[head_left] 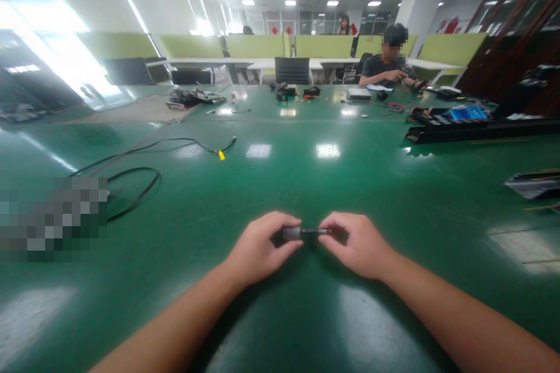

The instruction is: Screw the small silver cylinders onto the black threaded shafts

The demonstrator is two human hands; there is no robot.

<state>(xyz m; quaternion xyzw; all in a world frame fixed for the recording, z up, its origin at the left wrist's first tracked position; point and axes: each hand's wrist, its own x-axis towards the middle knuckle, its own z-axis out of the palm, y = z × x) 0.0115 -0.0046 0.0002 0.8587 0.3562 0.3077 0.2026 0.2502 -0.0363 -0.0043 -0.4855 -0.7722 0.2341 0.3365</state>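
Note:
Over the green tabletop, a small part made of a grey cylinder and a thin dark rod [310, 231] lies level between my two hands. Thumb and fingers of my left hand [261, 245] are closed around the grey cylinder [292, 233] at the left end. My right hand [359, 243] pinches the far right tip of the rod with thumb and forefinger. Only the middle of the rod shows fully; the exact kind of part is too small to make out.
The green table [245, 186] stretches far ahead. A black cable [140, 186] with a yellow tag [221, 155] lies at left, near a blurred-out block [56, 218]. Black rails [476, 130] and a blue item [468, 113] are at right. Across sits a person [387, 67] handling something.

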